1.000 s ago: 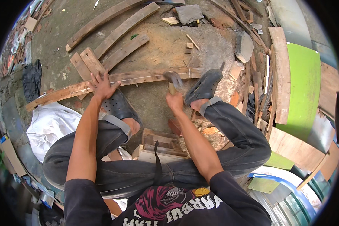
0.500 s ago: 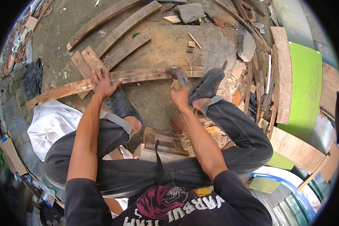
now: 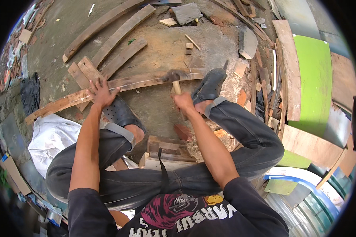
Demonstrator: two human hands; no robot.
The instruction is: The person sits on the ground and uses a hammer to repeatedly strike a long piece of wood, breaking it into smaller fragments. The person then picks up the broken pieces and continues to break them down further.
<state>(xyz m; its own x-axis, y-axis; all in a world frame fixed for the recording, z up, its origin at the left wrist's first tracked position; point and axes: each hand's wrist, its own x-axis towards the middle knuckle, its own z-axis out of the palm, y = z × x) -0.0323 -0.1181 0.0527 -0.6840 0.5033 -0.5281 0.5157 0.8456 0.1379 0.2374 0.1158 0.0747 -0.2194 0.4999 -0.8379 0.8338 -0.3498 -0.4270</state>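
Observation:
A long wooden plank lies across the ground in front of me, bowed in the wide view. My left hand presses on it left of the middle, fingers spread. My right hand grips a claw hammer by its pale wooden handle. The hammer's dark head is over the right part of the plank; whether it touches the wood I cannot tell. My clogs flank the work: the left clog is by the plank beside my left hand, the right clog is at its right end.
Short boards lie under the plank, and longer beams lie beyond. A white sack is at my left. On the right are timber scraps and a green panel. A small wooden frame sits between my legs.
The hammer's head has tilted round and moved slightly left, its handle now showing more. The whole view has shifted a little. My left hand stays on the plank.

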